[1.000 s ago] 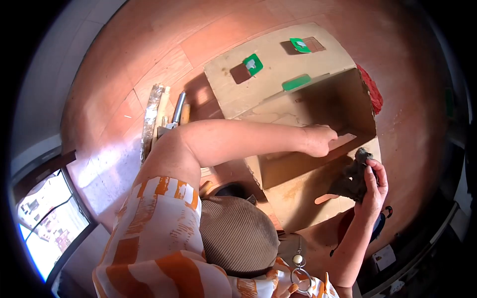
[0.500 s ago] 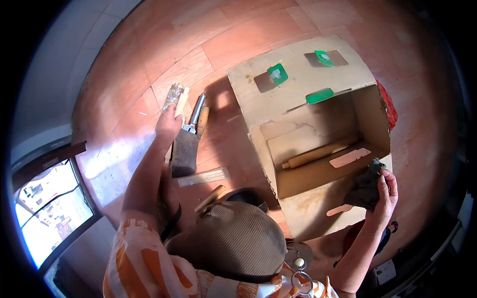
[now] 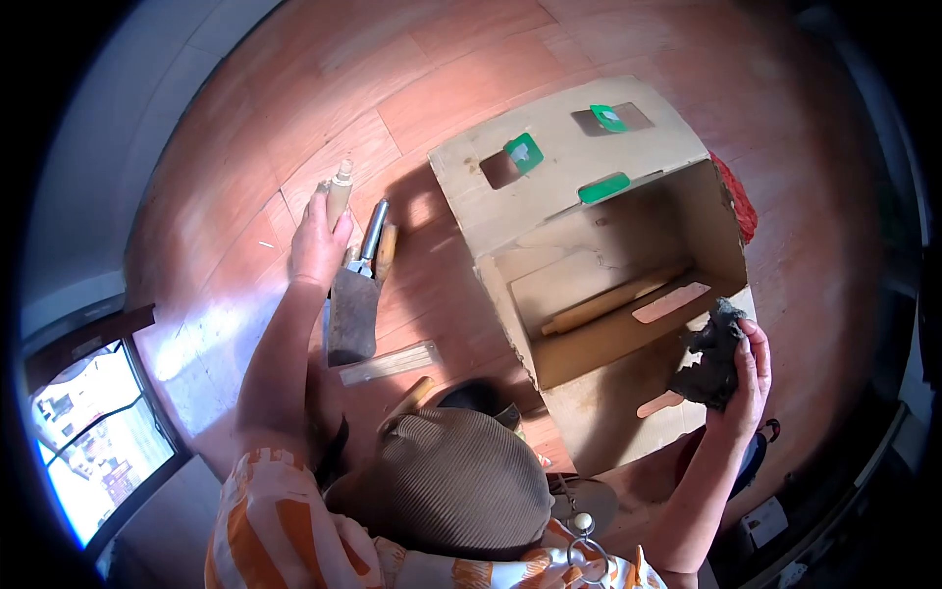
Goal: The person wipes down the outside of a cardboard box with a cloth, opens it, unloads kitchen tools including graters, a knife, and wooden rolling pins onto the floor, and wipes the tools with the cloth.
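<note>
My left hand (image 3: 322,239) is closed round the pale wooden handle (image 3: 340,193) of a tool, whose far end is hidden behind the hand and arm. Just right of it on the floor lie a cleaver with a metal handle (image 3: 375,228) and broad dark blade (image 3: 353,312), and another wooden handle (image 3: 388,249). My right hand (image 3: 748,378) pinches a dark, ragged cloth (image 3: 713,355), which hangs over the near flap of an open cardboard box (image 3: 535,368). Inside the box rests a wooden rolling pin (image 3: 618,297).
A clear flat packet (image 3: 390,364) and a wooden handle (image 3: 412,395) lie near my knee (image 3: 451,481). Red material (image 3: 736,196) shows behind the box's right side. A dark round pan (image 3: 751,461) is partly hidden by my right forearm. A window (image 3: 103,442) is at lower left.
My left hand has moved from over the box to the tools at the left and taken hold of a wooden handle. The rolling pin now shows in the box. My right hand keeps the cloth.
</note>
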Motion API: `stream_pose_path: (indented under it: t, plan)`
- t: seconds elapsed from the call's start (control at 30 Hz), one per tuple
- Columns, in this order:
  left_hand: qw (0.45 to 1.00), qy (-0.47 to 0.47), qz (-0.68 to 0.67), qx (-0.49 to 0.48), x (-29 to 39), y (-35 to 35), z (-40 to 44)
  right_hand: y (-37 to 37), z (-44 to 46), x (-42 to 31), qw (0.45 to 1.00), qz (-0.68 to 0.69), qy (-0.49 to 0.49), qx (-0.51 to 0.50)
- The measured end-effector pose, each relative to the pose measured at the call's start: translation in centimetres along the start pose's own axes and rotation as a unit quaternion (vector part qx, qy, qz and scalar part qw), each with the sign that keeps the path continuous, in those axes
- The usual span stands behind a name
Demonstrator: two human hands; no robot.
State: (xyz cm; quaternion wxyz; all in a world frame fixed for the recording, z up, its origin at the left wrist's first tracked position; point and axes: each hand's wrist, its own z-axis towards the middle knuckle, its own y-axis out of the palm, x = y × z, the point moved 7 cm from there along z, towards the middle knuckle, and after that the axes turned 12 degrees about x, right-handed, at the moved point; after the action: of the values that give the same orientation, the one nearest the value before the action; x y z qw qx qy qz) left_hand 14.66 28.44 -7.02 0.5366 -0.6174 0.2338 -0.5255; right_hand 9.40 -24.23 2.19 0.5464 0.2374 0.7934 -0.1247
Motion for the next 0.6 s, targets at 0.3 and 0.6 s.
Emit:
stream_pose_path:
  t: [0.3,0.6]
  plan:
    - [0.849,0.070,-0.447,-0.273,19.4,-5.6,-5.2,8.0,-3.9,-3.5,0.985,0.059,-0.056,-0.152]
    - [0.539,-0.067,-0.511,-0.666,27.7,-2.9,-13.9,14.4,-8.7,-9.1,0.746,-0.318,-0.546,-0.210]
